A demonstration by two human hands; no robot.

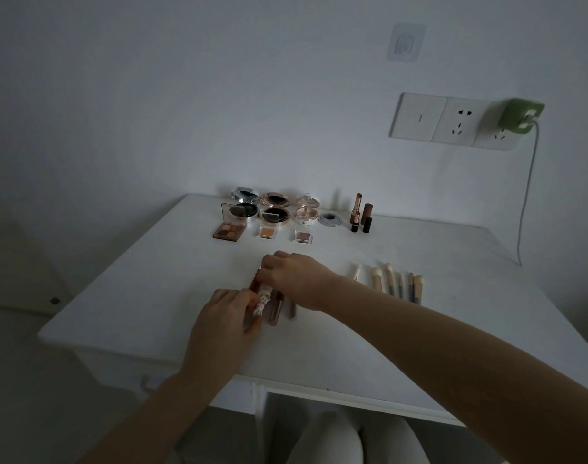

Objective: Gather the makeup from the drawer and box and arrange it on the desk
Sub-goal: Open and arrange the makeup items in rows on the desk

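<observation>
On the white desk (145,289) my left hand (224,324) and my right hand (294,277) both pinch a small cluster of lip gloss tubes (269,306) lying near the middle. One tube has a white patterned cap. Behind them stand three open round compacts (275,207) in a row, with an eyeshadow palette (229,230) and two small square pans (267,231) in front. Upright lipsticks (361,214) stand to the right of the compacts. Several makeup brushes (398,283) lie side by side at the right.
A grey cable grommet (330,219) sits in the desk near the back. Wall sockets (453,120) hold a green charger (520,115) whose cable hangs down to the desk's right side. A drawer front runs under the desk's near edge. My knees show below.
</observation>
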